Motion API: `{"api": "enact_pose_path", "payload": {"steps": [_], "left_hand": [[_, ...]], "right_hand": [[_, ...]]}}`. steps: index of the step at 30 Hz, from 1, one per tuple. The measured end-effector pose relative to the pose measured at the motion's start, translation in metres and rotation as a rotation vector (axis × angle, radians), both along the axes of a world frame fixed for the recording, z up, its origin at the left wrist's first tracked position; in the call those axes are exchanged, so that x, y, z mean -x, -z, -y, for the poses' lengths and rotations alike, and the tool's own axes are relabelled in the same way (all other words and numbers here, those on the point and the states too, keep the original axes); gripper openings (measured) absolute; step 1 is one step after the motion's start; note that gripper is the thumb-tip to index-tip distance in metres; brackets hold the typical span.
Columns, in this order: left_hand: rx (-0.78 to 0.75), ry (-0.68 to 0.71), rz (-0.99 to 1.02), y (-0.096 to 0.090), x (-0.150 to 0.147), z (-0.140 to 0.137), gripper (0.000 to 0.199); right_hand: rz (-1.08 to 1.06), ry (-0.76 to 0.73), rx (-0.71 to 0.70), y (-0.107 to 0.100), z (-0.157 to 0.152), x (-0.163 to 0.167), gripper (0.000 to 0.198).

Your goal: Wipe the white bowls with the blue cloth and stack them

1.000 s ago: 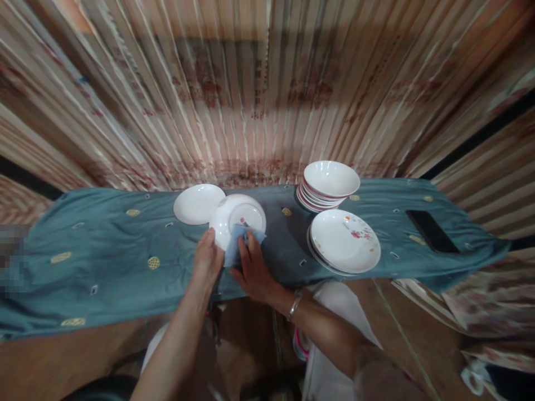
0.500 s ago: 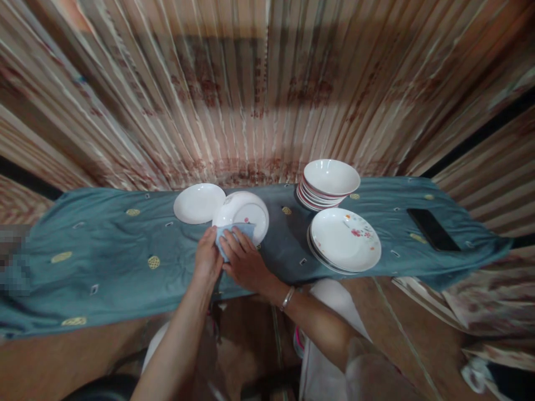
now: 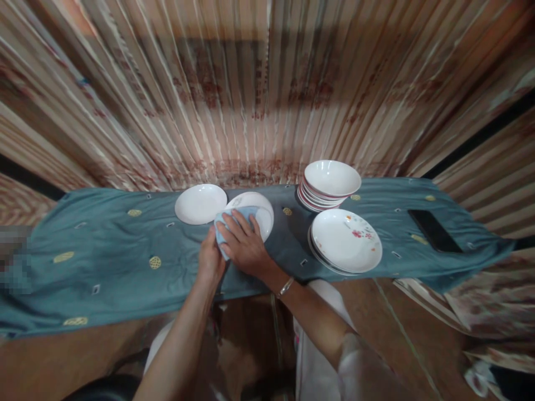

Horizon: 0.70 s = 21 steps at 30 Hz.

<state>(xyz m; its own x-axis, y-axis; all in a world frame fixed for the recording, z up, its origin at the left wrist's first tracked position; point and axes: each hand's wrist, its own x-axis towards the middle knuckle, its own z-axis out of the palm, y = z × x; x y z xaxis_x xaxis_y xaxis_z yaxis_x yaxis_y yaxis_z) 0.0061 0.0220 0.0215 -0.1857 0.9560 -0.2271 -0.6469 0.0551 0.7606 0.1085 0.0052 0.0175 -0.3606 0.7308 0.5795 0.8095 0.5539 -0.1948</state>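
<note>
A white plate [image 3: 264, 221], its underside and foot ring partly showing, is tilted above the table in front of me. My left hand [image 3: 211, 257] is closed on its near left edge, with the fingers largely hidden beneath. Across the plate's underside lies a light blue cloth [image 3: 221, 225], pressed down under the fingers of my right hand [image 3: 244, 243]. Just behind and to the left, another white plate [image 3: 200, 204] rests face up on the table. The held plate overlaps that one's right edge from this view.
On the right stand a stack of white bowls [image 3: 331, 177] with red rims and a stack of floral plates [image 3: 345, 241]. Further right lies a black phone [image 3: 433, 230]. A teal patterned cloth [image 3: 112, 245] covers the table; a pleated curtain [image 3: 234, 111] hangs behind.
My right hand has slid up and forward with the cloth, covering more of the plate's underside. The held plate has shifted slightly right. The stacks stay put.
</note>
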Motion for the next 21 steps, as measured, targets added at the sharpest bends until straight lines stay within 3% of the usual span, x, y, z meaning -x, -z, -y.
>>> {"api": "enact_pose_path", "payload": {"steps": [4,10,21], "left_hand": [[-0.025,0.054,0.017,-0.003,-0.002,0.0,0.027],[-0.063,0.066,-0.024,-0.008,-0.002,0.002,0.016],[-0.047,0.057,-0.009,-0.012,-0.005,0.003,0.024]], "right_hand": [[-0.031,0.026,0.015,-0.012,-0.008,-0.003,0.047],[-0.103,0.09,-0.007,-0.027,-0.018,-0.01,0.041],[-0.247,0.208,0.079,-0.025,-0.032,-0.024,0.042]]}}
